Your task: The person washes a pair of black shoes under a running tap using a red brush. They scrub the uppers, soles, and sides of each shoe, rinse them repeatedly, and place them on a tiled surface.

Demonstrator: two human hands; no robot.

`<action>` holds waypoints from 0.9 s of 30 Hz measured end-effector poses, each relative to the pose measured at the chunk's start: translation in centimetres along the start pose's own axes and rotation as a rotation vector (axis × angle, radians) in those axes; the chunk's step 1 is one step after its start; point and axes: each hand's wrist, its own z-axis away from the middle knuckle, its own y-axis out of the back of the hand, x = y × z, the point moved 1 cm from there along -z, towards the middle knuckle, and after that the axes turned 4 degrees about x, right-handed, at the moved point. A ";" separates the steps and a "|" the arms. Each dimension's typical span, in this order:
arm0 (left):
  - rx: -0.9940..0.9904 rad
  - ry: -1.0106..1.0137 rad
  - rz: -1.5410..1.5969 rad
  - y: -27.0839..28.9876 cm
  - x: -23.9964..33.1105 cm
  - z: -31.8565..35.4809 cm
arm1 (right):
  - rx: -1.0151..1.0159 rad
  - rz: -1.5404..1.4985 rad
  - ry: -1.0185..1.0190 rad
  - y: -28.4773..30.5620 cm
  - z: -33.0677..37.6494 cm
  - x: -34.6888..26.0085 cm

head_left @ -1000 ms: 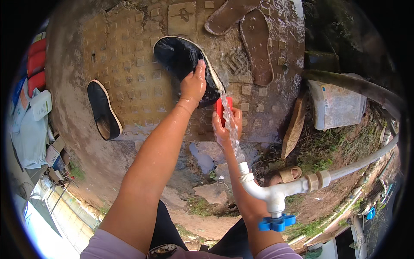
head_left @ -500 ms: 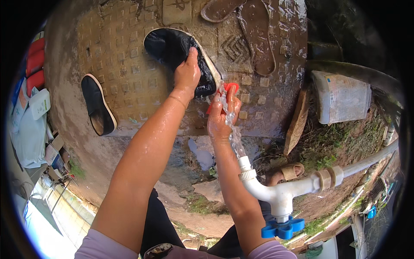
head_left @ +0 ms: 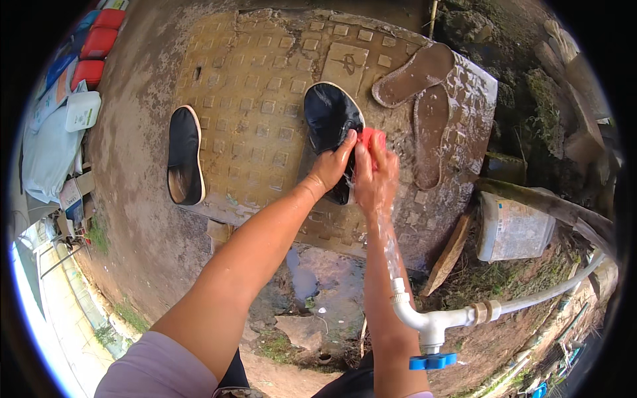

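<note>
A wet black slip-on shoe [head_left: 325, 114] with a pale sole edge rests on the concrete slab, toe pointing away. My left hand [head_left: 332, 167] is closed around its upper, thumb lying on top. Pinched in my right hand [head_left: 377, 178] is a small red object [head_left: 372, 137], pressed against the shoe's right side; fingers hide most of it, so its kind is unclear. Water [head_left: 390, 251] pours from the white tap [head_left: 432, 322] with a blue handle onto my right wrist. The second black shoe [head_left: 184, 151] lies apart at the left.
Two brown insoles [head_left: 415, 76] lie on the wet slab [head_left: 249, 76], right of the shoe. A wooden plank [head_left: 451, 253] and a pale plastic container [head_left: 516, 227] stand at the right. Red containers [head_left: 99, 43] and a white jug [head_left: 83, 111] line the far left.
My right hand has moved with the red object from the shoe's heel up along its side. Water now hits my wrist rather than running past my fingers. The view has shifted.
</note>
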 end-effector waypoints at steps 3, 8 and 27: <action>-0.089 -0.012 -0.117 0.8 1.5 -0.3 | 0.014 0.084 0.056 -0.9 -2.3 0.0; -0.464 0.240 0.124 2.3 5.6 2.9 | -0.131 -0.179 -0.358 2.1 6.6 3.5; 0.047 0.373 0.628 1.2 6.3 -1.8 | 0.222 0.197 0.140 -1.3 -1.3 0.1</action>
